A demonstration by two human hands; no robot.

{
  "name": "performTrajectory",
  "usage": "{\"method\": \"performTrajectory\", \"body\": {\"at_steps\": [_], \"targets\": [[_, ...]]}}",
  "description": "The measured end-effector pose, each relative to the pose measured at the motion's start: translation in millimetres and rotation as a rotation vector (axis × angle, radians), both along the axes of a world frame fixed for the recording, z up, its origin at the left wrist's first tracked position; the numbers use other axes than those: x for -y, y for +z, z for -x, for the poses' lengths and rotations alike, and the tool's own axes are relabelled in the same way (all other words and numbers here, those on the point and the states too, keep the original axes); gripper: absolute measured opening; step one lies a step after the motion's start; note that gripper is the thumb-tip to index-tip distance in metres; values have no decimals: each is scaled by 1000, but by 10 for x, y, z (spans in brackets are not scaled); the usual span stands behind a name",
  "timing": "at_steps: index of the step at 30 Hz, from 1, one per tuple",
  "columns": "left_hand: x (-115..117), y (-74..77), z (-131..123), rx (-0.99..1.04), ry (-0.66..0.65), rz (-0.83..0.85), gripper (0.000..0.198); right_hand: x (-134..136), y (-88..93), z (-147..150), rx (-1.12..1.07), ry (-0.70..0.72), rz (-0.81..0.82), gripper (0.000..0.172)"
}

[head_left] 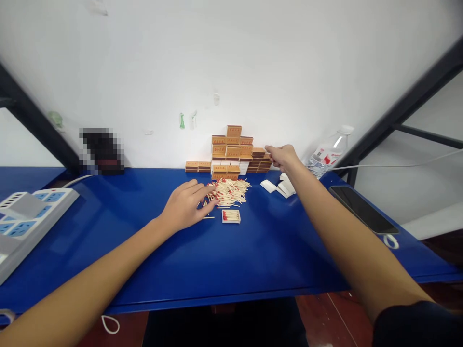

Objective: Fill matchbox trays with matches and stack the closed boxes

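Left hand (183, 205) is spread at 1 match heap (231, 192) near 1 tray (231, 216), right hand (284, 156), grip unclear.

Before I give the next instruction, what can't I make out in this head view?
All in the head view:
- Whether the right hand touches the matchbox stack: the hand overlaps its right end.
- The match count: sticks in the pile overlap, and the left hand covers its left edge.
- The white pieces' full extent: the right forearm hides part.
- The dark object: pixelated.
- The power strip's far end: cut by the left edge.
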State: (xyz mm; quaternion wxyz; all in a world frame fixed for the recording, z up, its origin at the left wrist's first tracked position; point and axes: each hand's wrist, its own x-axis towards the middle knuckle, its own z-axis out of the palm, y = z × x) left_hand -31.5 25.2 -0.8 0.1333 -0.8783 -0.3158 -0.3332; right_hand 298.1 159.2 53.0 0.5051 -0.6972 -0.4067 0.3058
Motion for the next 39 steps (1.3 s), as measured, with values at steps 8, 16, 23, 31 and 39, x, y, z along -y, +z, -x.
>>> {"method": "performTrajectory", "body": {"at_steps": [8, 16, 23, 31, 39], "targets": [[-25, 57, 60, -68, 51, -100, 30, -90, 42, -66, -46, -5, 46, 18], [-48, 133, 116, -25, 105, -62, 28, -111, -31, -1, -76, 50, 133, 41], [-64, 135, 145, -48, 124, -109, 29, -109, -34, 44, -91, 88, 123, 41], [-81, 127, 162, -17, 147, -113, 28, 355, 238, 120, -79, -52, -221, 29], [-22, 47, 55, 136, -35, 82, 52, 1334, -319, 899, -71, 649, -191, 33]]}}
